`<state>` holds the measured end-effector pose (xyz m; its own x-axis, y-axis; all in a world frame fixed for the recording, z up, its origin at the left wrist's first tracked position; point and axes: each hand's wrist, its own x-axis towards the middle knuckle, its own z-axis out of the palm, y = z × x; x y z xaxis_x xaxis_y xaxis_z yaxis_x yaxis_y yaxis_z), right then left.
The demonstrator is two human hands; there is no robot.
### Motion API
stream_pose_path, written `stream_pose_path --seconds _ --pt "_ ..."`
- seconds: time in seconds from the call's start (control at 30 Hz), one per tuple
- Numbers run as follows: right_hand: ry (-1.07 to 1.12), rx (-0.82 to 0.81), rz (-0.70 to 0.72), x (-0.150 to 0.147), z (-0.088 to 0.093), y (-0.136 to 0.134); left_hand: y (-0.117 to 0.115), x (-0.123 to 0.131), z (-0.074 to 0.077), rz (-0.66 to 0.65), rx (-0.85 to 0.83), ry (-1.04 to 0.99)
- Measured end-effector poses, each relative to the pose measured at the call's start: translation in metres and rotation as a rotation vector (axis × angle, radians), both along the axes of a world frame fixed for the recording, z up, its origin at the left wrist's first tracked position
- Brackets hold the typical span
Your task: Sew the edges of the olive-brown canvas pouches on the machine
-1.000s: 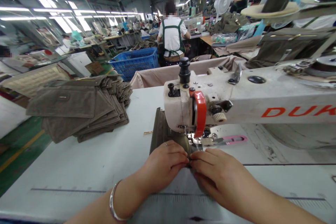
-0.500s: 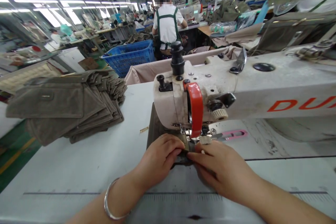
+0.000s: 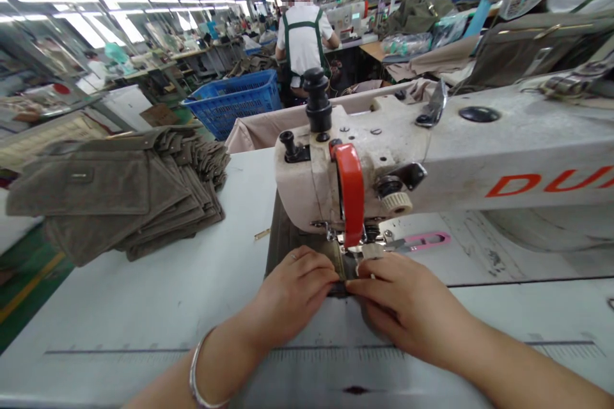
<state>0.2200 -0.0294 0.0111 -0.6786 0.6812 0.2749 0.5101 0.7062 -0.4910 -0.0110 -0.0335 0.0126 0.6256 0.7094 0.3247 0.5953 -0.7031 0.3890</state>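
Observation:
A cream sewing machine [image 3: 432, 160] with a red guard stands on the white table [image 3: 144, 307]. A strip of olive-brown fabric [image 3: 281, 239] lies under its head and runs away from me. My left hand [image 3: 292, 297] and my right hand [image 3: 400, 307] meet fingertip to fingertip just in front of the presser foot [image 3: 357, 249]. Both have curled fingers pressing and pinching the near end of the fabric. A silver bangle circles my left wrist.
A stack of olive-brown fabric pieces [image 3: 119, 195] lies at the table's left. Pink-handled snips [image 3: 422, 241] lie right of the needle. Behind are a beige cloth bin [image 3: 268, 128], a blue crate [image 3: 235, 102] and a person in a white shirt [image 3: 304, 38] seated facing away.
The fabric's near end has fed away from me towards the needle, and both hands have followed it forward. The view has also shifted a little closer to the machine head.

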Motion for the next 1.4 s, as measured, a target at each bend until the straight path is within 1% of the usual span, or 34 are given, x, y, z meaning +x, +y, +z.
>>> stream_pose_path --seconds 0.1,0.2,0.27,0.33,0.4,0.5,0.57,0.6,0.67,0.73,0.77,0.83,0.9,0.97,1.0,1.03,1.07,1.17,1.2,1.27,1.33,1.4 --pt "0.070 -0.024 -0.024 0.002 0.003 0.000 0.003 0.004 0.002 0.058 -0.059 -0.027" --pt "0.073 0.093 -0.110 0.012 0.006 0.003 0.004 0.006 0.004 0.074 -0.058 -0.004" --pt "-0.020 0.194 -0.225 0.024 0.005 0.008 0.004 0.006 0.004 0.053 -0.028 0.060" --pt "-0.168 0.266 -0.323 0.039 0.000 0.012 0.006 0.006 0.003 0.006 0.021 0.160" --pt "-0.302 0.301 -0.354 0.053 -0.006 0.015 0.009 0.006 0.004 -0.067 0.059 0.229" --pt "-0.390 0.295 -0.343 0.064 -0.010 0.013 0.017 0.007 0.010 -0.143 0.017 0.211" --pt "-0.329 0.222 -0.391 0.061 -0.007 0.006 0.022 0.007 0.016 -0.139 -0.048 0.174" --pt "-0.262 0.138 -0.427 0.058 -0.003 0.001 0.024 0.007 0.019 -0.129 -0.078 0.153" --pt "-0.086 -0.114 -0.459 0.044 0.006 -0.011 0.027 0.005 0.023 -0.109 -0.143 0.100" --pt "0.087 -0.363 -0.419 0.026 0.014 -0.022 0.028 0.002 0.024 -0.079 -0.232 0.024" --pt "0.159 -0.436 -0.391 0.016 0.017 -0.026 0.028 0.001 0.024 -0.054 -0.278 -0.017" --pt "0.258 -0.519 -0.355 -0.004 0.019 -0.032 0.029 -0.001 0.021 -0.004 -0.335 -0.078" --pt "0.316 -0.663 -0.322 -0.019 0.018 -0.034 0.029 -0.002 0.018 -0.007 -0.326 -0.087" --pt "0.359 -0.857 -0.287 -0.028 0.015 -0.034 0.029 -0.002 0.015 -0.054 -0.268 -0.054" --pt "0.362 -0.913 -0.276 -0.030 0.013 -0.034 0.028 -0.001 0.014 -0.074 -0.237 -0.031" --pt "0.346 -0.916 -0.279 -0.030 0.012 -0.035 0.028 -0.001 0.013 -0.080 -0.214 -0.011" --pt "0.306 -0.862 -0.300 -0.029 0.012 -0.035 0.028 0.000 0.013 -0.069 -0.204 0.003" --pt "0.131 -0.582 -0.392 -0.024 0.014 -0.036 0.028 0.000 0.014 -0.031 -0.252 -0.006" --pt "0.094 -0.524 -0.412 -0.023 0.015 -0.036 0.029 -0.001 0.015 -0.030 -0.284 -0.025" --pt "0.070 -0.508 -0.426 -0.023 0.017 -0.036 0.031 -0.003 0.016 -0.048 -0.334 -0.087" --pt "0.094 -0.572 -0.411 -0.025 0.019 -0.035 0.033 -0.004 0.016 -0.064 -0.366 -0.148" --pt "0.122 -0.636 -0.390 -0.030 0.019 -0.034 0.033 -0.004 0.016 -0.042 -0.383 -0.171"
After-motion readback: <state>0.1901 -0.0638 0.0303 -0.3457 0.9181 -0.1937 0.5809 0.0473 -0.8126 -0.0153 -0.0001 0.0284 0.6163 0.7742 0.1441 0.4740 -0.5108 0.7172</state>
